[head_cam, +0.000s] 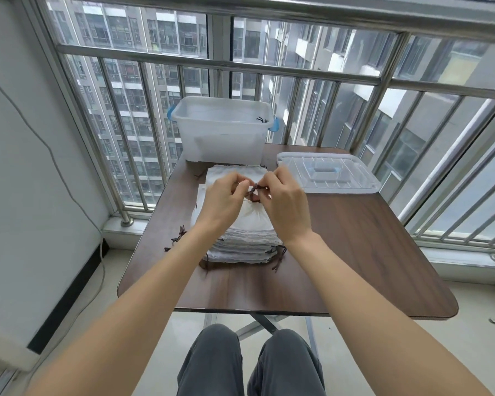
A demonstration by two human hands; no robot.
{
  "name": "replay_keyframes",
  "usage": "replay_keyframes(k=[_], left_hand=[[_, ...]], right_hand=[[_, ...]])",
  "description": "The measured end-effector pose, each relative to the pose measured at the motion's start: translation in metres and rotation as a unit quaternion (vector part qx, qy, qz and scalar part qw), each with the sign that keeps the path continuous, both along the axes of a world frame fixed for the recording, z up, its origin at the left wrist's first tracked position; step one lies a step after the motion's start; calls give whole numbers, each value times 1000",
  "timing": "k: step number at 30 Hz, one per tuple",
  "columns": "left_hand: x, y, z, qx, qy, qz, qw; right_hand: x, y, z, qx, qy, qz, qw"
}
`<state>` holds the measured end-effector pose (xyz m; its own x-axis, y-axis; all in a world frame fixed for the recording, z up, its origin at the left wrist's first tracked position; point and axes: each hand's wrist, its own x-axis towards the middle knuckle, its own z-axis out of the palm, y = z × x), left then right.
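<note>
Your left hand (223,202) pinches one end of the brown drawstring (255,189), seemingly to cinch the white pouch (250,217) shut; that pouch lies on the stack (246,248) of pouches, just under both palms, the cord between your fingertips. Your right hand (287,208) pinches the other end, and the bin lid (327,172) rests aside, well right

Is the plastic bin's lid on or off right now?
Off: the lid lies flat on the table, beside the open-topped bin.
</note>
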<state>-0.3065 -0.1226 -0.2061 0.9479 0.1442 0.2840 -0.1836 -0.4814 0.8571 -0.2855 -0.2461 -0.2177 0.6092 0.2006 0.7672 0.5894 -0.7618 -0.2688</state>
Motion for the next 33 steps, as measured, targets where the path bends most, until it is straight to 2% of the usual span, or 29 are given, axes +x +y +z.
replay_keyframes(k=[3,8,11,14,17,20,26,33], left_hand=[[0,1,3,-25,33,-48,998],[3,8,1,-47,83,-127,987],[5,9,1,-26,75,-100,992],[7,10,-1,68,31,-18,997],[6,20,-9,161,1,83,983],[0,22,-16,213,-17,112,970],[-3,20,-13,239,-41,135,961],[-2,25,-8,192,-43,94,976]], right_hand=[[-1,5,-9,29,-12,4,1000],[-1,3,-14,77,29,42,996],[-1,0,-10,126,71,64,987],[-2,-6,-10,190,130,39,972],[0,-16,-9,234,198,-5,952],[-1,-19,-8,237,231,-10,943],[-2,-19,-12,274,245,-30,929],[-4,-19,-2,290,264,-18,920]])
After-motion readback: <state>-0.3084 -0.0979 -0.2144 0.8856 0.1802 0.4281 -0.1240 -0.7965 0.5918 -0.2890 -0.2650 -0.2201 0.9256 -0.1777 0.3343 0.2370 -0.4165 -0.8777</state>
